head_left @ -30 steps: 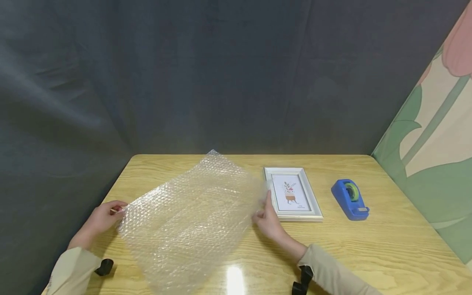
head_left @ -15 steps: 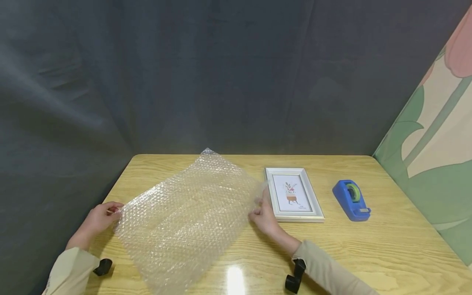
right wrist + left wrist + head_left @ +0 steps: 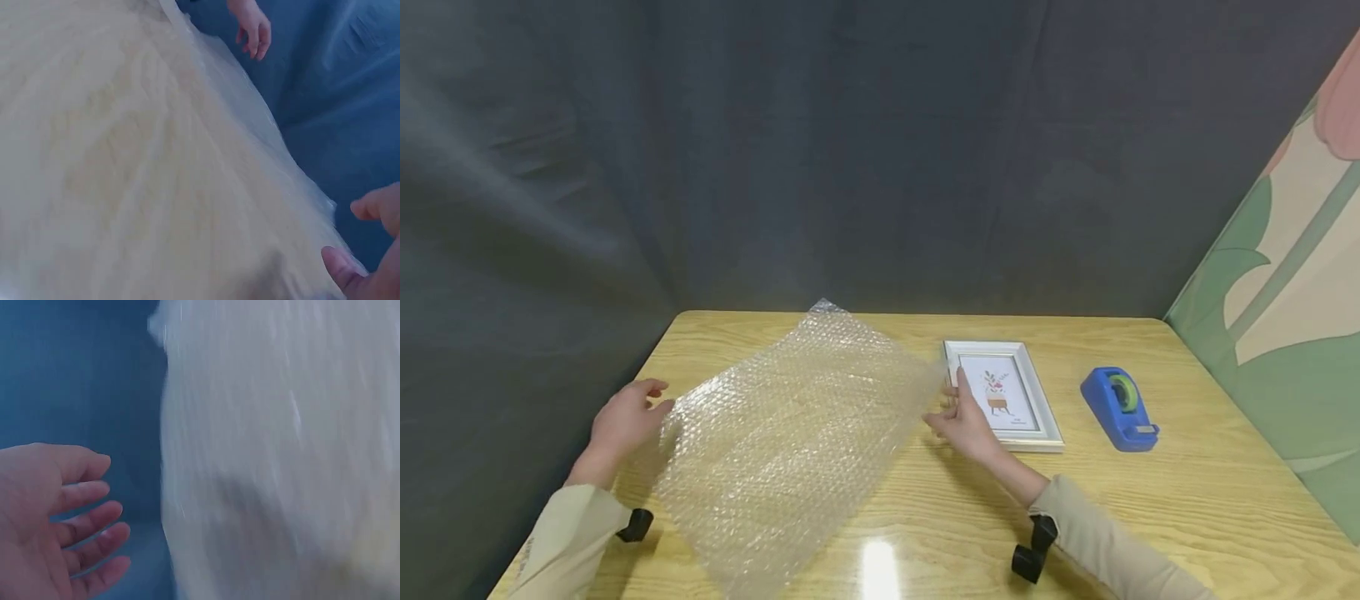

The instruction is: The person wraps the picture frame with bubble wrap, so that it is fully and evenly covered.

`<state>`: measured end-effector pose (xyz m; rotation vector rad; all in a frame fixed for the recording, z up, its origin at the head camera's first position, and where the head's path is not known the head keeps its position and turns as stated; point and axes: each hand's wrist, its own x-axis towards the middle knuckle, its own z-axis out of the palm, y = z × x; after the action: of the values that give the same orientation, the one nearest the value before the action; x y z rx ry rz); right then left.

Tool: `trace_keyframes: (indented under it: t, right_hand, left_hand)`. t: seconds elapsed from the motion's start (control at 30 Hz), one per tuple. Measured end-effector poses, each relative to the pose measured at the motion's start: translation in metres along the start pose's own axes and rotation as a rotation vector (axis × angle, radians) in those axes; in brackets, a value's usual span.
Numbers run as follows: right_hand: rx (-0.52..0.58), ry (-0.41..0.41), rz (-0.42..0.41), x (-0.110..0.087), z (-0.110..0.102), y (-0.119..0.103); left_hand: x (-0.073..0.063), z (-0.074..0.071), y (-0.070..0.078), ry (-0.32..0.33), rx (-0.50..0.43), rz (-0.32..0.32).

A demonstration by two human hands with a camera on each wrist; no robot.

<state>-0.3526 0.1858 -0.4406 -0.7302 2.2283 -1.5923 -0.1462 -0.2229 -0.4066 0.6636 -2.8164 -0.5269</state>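
A clear bubble wrap sheet (image 3: 797, 425) spreads slantwise over the left and middle of the table. At its left corner is my left hand (image 3: 625, 425), fingers loosely parted. The left wrist view shows that hand (image 3: 62, 525) holding nothing, with a gap between its fingertips and the blurred sheet (image 3: 281, 437). My right hand (image 3: 968, 427) is at the sheet's right corner, overlapping the picture frame (image 3: 1009, 396) in the head view. Thumb and finger of the right hand (image 3: 375, 250) stand apart beside the wrap's edge in the right wrist view.
The white frame with a potted-plant print lies face up on the wooden table (image 3: 1187, 500). To its right sits a blue tape dispenser (image 3: 1116, 412) with a green roll (image 3: 1124, 392). A dark curtain (image 3: 865, 167) hangs behind the table.
My left hand has let go of the wrap's left corner and opened. My right hand has shifted slightly right, its fingers now parted from the sheet's edge. The sheet stays nearly in place.
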Motion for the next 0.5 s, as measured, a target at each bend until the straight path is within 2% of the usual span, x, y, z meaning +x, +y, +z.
trace_keyframes:
  t: [0.1,0.23,0.37,0.5]
  right_hand:
    - [-0.081,-0.001,0.004,0.001,-0.028,0.002]
    - [-0.224,-0.003,-0.042,0.004,-0.064,0.010]
    - [-0.352,-0.001,-0.084,0.005,-0.093,0.017]
    - [-0.475,0.018,-0.112,0.006,-0.117,0.030]
  left_hand:
    - [0.008,0.008,0.044,0.012,-0.027,0.074]
    - [0.017,0.028,0.110,-0.028,-0.113,0.157]
    - [0.018,0.057,0.177,-0.082,-0.217,0.209]
    - [0.011,0.090,0.235,-0.101,-0.295,0.268]
